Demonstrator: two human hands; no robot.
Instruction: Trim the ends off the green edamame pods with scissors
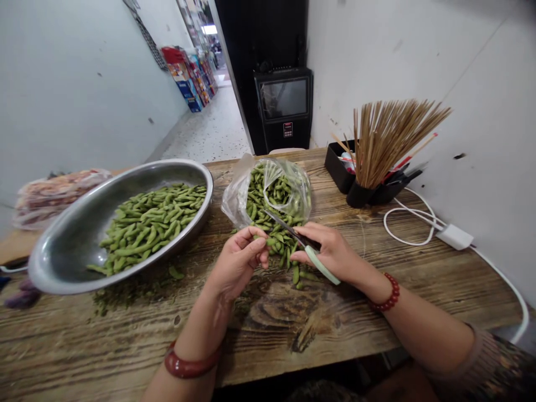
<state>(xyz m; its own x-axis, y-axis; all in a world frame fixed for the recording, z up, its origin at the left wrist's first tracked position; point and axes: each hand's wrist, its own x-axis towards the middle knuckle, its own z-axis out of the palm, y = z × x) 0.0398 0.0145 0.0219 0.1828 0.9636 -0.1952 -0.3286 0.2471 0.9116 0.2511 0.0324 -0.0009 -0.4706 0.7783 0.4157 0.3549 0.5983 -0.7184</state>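
My left hand (240, 258) is closed in a pinch on a green edamame pod (270, 242), most of it hidden by the fingers. In my right hand (329, 251) is a pair of scissors (288, 226) with a pale green handle, its blades pointing up and left over the pods. Just beyond both hands lies a clear plastic bag (237, 198) of edamame, with loose pods (296, 273) spilling from its mouth onto the wooden table. To the left, a large metal basin (62, 257) stands tilted in view, holding a heap of edamame pods (154, 223).
Green trimmings (125, 295) lie below the basin's rim. A bag of pinkish food (62, 192) sits behind it on the left. At right stand a black holder (360, 195) full of bamboo skewers (389, 139) and a white adapter (455, 237) with its cable along the wall.
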